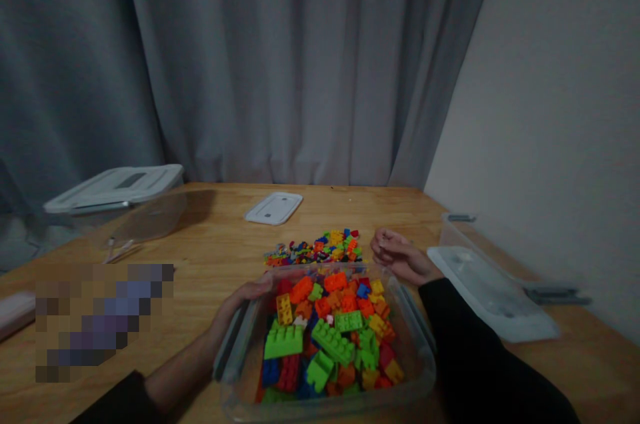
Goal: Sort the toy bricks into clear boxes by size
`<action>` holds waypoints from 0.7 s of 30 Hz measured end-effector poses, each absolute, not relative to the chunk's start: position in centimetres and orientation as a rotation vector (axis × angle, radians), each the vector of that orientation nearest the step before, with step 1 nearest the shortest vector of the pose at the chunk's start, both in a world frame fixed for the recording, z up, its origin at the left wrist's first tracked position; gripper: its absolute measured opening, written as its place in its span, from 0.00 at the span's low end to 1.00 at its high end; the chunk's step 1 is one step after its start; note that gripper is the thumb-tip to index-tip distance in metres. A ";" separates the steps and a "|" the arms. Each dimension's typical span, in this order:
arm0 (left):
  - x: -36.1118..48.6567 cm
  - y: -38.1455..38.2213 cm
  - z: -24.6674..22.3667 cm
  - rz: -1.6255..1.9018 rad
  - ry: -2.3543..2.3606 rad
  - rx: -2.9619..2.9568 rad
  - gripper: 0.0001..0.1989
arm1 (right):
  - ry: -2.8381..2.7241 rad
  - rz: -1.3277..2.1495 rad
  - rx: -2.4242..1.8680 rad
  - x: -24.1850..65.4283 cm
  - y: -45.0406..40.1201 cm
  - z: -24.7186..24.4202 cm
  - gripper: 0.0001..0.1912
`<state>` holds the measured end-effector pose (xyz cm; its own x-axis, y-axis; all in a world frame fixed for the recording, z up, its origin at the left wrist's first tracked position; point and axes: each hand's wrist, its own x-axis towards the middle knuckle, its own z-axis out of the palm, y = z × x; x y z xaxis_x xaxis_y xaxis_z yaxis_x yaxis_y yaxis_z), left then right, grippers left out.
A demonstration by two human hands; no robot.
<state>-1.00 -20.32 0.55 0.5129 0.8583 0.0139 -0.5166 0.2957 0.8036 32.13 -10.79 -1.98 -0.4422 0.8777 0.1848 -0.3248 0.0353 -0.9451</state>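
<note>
A clear plastic box (327,414) full of colourful building bricks (333,341) stands close in front of me, its grey side clips hanging down. My left hand (240,297) grips its left rim near the far corner, the fingertips partly hidden by the wall. Beyond the box lies a loose pile of small building bricks (320,248) on the table. Just right of that pile, my right hand (400,256) is raised with its fingers curled together. Whatever they may hold is too small or hidden to make out.
On the wooden table (225,217), a white lid (274,208) lies behind the pile. A lidded clear box (150,217) stands at left. To the right are another clear box (480,244) and a translucent lid (495,291). A pixelated patch covers the lower left. Curtain and wall border the table.
</note>
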 end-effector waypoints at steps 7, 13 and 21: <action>-2.1 -19.4 -1.1 1.089 0.684 0.831 0.08 | -1.417 0.753 -1.190 32.3 -7.4 -5.2 0.22; -0.9 -20.5 0.7 0.986 0.565 0.839 0.08 | -1.899 0.176 -1.298 31.5 -5.2 -9.6 0.23; -1.1 -19.7 -0.8 0.893 0.431 0.859 0.21 | -2.034 0.225 -1.470 28.8 -4.7 -8.6 0.39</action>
<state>-1.12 -19.73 -0.78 0.5749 0.8181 0.0145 -0.4981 0.3359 0.7994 28.84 -4.73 -8.65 -0.1961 0.9058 0.3755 0.8016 0.3687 -0.4706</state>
